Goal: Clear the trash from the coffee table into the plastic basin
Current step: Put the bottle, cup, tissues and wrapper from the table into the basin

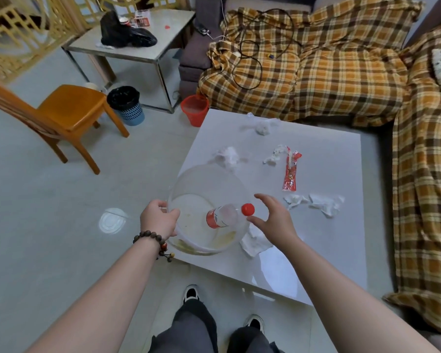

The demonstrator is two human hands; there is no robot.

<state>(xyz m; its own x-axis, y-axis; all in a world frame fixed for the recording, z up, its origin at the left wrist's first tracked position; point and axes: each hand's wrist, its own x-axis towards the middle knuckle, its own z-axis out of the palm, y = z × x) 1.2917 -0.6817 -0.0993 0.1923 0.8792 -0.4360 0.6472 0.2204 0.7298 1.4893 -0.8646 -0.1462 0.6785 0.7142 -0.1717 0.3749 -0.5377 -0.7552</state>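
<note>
A clear plastic basin rests at the near left corner of the white coffee table. My left hand grips its left rim. Inside the basin lies a clear bottle with a red cap and red label, its neck over the right rim. My right hand hovers just right of the cap, fingers spread, holding nothing. On the table lie a red wrapper, several crumpled tissues and a clear plastic bag. A tissue sits under my right wrist.
A plaid-covered sofa wraps the table's far and right sides. A red bucket, a blue bin with a black liner and an orange wooden chair stand on the floor to the left. A round lid lies on the floor.
</note>
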